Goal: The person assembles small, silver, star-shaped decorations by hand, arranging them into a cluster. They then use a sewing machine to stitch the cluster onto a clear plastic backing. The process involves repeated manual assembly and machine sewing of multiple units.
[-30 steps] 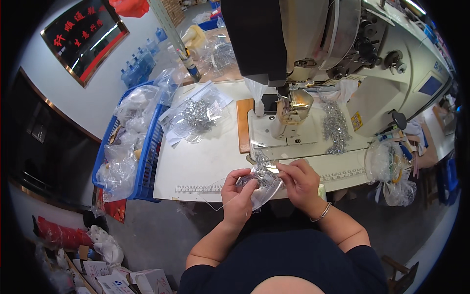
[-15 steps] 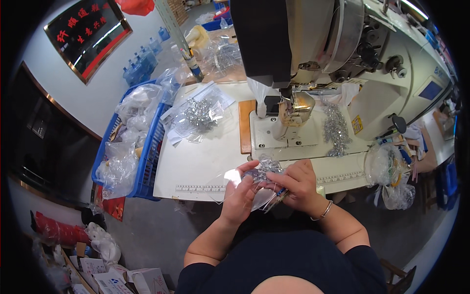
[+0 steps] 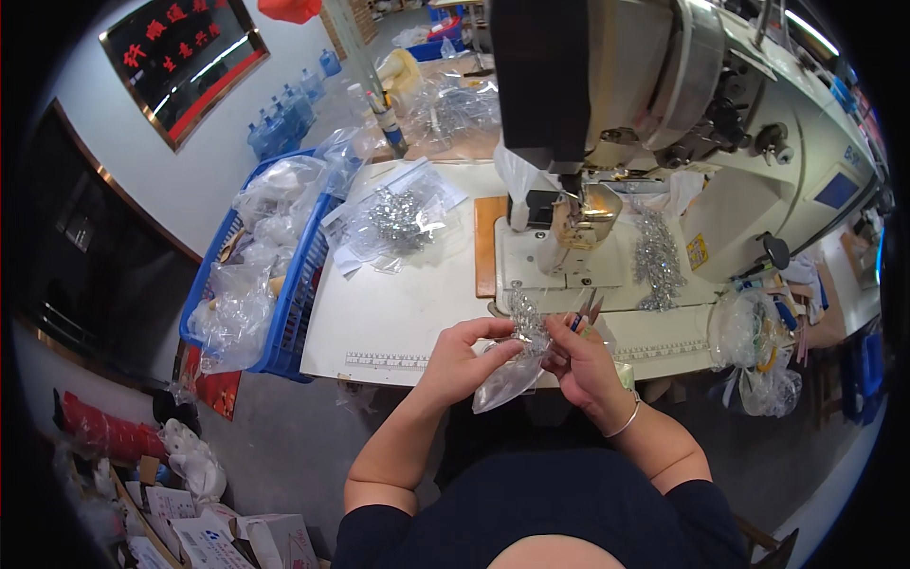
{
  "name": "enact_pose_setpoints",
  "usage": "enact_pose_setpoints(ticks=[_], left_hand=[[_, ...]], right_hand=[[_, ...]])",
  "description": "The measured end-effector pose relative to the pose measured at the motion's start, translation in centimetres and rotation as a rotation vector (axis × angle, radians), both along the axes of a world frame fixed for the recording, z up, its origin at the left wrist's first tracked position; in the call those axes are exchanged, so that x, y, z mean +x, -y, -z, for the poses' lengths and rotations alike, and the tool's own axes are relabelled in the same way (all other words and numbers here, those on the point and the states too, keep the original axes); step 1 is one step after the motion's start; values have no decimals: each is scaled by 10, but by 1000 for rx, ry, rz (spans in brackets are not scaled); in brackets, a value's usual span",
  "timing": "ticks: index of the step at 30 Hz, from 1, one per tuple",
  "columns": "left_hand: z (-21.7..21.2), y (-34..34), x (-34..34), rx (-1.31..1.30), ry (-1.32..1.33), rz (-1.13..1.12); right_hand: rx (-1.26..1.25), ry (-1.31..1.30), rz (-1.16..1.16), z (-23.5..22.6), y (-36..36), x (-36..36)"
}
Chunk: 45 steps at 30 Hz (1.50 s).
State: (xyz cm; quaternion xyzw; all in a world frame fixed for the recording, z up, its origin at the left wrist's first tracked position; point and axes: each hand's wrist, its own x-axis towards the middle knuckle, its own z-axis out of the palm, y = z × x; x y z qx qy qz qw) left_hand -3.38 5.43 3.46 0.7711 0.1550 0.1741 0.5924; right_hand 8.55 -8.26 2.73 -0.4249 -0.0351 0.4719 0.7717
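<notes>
Between two hands (image 3: 464, 365) (image 3: 588, 370), one silvery cluster (image 3: 527, 318) (plus one cutter (image 3: 588, 312))

Blue crate (image 3: 292, 308), framed sign (image 3: 185, 74), water jugs (image 3: 282, 121) perhaps.

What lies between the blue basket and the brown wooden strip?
In the head view, a glittering silver heap and clear plastic packaging on the white tabletop.

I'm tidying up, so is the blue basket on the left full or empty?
Full: clear plastic bags fill the blue basket and bulge over its rim.
</notes>
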Motion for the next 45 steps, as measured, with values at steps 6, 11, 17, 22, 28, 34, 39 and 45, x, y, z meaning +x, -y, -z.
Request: enact_pose_setpoints(ticks=[6, 11, 17, 22, 28, 34, 39, 45], left_hand=[[-27, -62, 13, 426, 117, -58], [-48, -186, 34, 569, -230, -63], [13, -290, 43, 603, -797, -52], [31, -255, 38, 810, -485, -212], [23, -228, 59, 1090, -628, -178], [66, -201, 72, 1517, -460, -247], [54, -195, 72, 1285, -583, -535], [61, -203, 67, 1358, -464, -334]], right_hand=[[45, 238, -34, 15, 11, 12], [-123, 342, 135, 31, 55, 45], [-179, 504, 476, 55, 116, 88], [-724, 1225, 658, 76, 150, 119], [-1094, 1625, 461, 89, 138, 123], [-943, 1823, 667, 71, 118, 111], [-448, 1927, 359, 4, 39, 78], [-92, 1999, -79, -25, -111, 65]])
